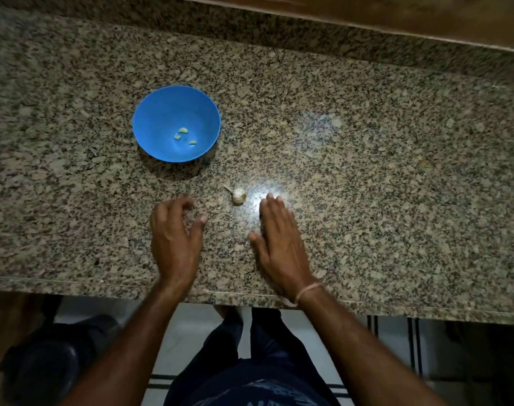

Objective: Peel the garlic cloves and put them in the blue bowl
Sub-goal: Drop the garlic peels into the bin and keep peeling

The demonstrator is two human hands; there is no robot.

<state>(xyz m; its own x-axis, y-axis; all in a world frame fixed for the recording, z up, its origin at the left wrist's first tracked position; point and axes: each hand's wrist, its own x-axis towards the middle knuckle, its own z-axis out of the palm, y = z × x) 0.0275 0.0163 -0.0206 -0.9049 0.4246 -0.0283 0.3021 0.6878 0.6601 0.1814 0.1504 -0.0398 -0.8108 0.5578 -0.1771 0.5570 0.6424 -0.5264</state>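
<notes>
I see both forearms reaching forward, bare to the elbow. My left hand (175, 234) hangs palm down with fingers loosely curled and thumb out to the side, holding nothing. My right hand (279, 235) lies flat, fingers straight and together, thumb spread. A thin band (307, 291) circles the right wrist.

Left hand (173, 230) fingertips blurred; underside hidden.
</notes>
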